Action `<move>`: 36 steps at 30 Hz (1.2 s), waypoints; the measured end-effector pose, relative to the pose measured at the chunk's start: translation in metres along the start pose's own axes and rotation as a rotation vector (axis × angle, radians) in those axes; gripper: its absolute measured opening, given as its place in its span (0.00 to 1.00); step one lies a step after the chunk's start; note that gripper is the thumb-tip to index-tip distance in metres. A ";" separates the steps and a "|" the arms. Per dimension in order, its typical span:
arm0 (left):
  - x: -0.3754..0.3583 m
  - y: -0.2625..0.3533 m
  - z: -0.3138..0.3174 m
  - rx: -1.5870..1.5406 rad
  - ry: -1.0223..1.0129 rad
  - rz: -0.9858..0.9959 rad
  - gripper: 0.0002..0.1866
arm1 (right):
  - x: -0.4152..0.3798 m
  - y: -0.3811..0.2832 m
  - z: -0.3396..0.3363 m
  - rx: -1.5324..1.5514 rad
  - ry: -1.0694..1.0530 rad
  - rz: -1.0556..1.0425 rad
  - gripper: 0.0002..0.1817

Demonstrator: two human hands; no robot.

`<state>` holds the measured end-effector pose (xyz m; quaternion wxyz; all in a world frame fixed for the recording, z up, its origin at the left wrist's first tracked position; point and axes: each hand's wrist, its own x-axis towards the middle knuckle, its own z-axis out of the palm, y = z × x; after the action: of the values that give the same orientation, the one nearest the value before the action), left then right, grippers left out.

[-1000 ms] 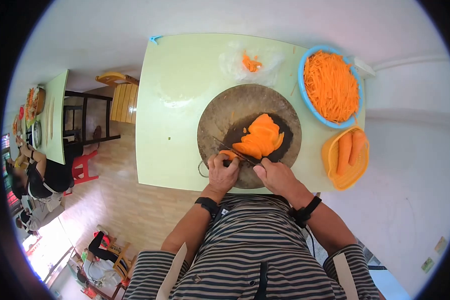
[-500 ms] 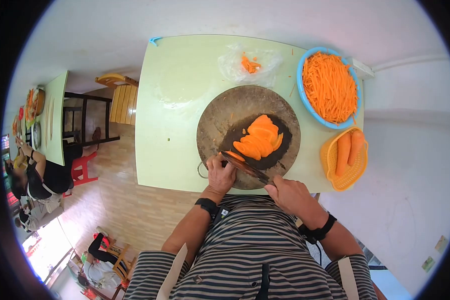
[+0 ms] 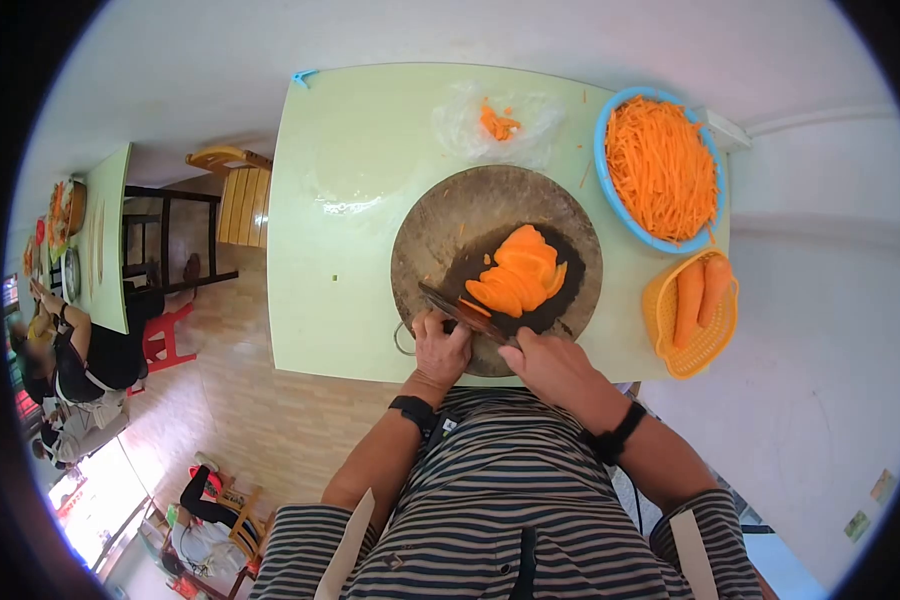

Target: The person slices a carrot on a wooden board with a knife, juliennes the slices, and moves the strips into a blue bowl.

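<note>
My right hand grips the handle of a dark-bladed kitchen knife, whose blade slants up and left across the near part of a round wooden chopping board. Right beside the blade, the bent fingers of my left hand press down on a carrot piece that they and the knife mostly hide. A thin carrot slice lies along the blade's far side. Farther up the board, overlapping carrot slices form a loose pile.
A blue basket of shredded carrot stands at the table's back right. Below it, a yellow basket holds whole carrots. Carrot scraps lie on a plastic bag. A wooden chair and other people are at left.
The knife and my right hand have shifted up and left, so the blade tip reaches past my left fingers. My left hand stays almost in place.
</note>
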<state>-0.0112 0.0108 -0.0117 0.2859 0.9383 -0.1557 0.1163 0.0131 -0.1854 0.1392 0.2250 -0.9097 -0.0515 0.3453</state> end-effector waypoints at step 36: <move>-0.001 -0.001 0.000 -0.044 -0.017 -0.022 0.19 | 0.001 -0.006 0.002 0.003 -0.029 0.029 0.23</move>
<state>-0.0120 0.0117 -0.0126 0.3062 0.9345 -0.1504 0.1020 0.0130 -0.1793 0.1404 0.2203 -0.9049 -0.0409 0.3619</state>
